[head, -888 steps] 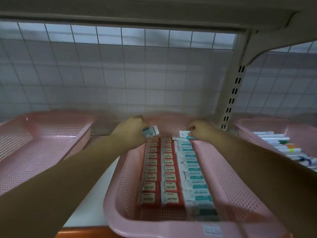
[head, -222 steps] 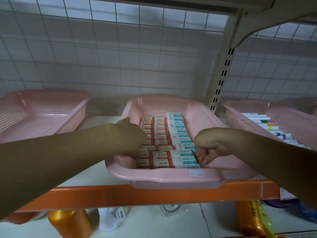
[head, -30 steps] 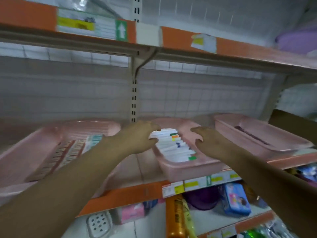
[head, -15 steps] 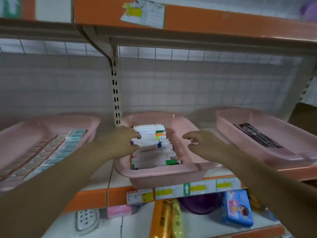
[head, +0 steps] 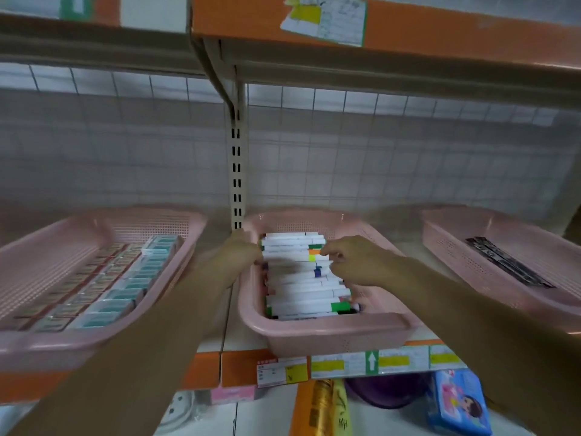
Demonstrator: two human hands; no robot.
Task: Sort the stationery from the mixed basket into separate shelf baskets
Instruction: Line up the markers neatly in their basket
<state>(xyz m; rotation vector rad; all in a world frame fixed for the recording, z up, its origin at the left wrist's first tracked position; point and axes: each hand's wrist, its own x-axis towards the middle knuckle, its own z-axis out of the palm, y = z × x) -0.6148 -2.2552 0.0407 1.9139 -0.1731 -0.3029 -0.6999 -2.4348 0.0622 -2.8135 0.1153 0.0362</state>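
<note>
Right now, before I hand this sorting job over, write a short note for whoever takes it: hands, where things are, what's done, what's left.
Left hand: at the left ends of the markers in the middle basket; grip too blurred to tell.
Right hand: curled over the markers' right ends; grip unclear.
Left basket: small boxes in neat rows.
Right basket: dark flat items.
Done: three kinds sit in separate baskets.
Left: probably straighten the markers; the mixed basket is out of view, so check it.
</note>
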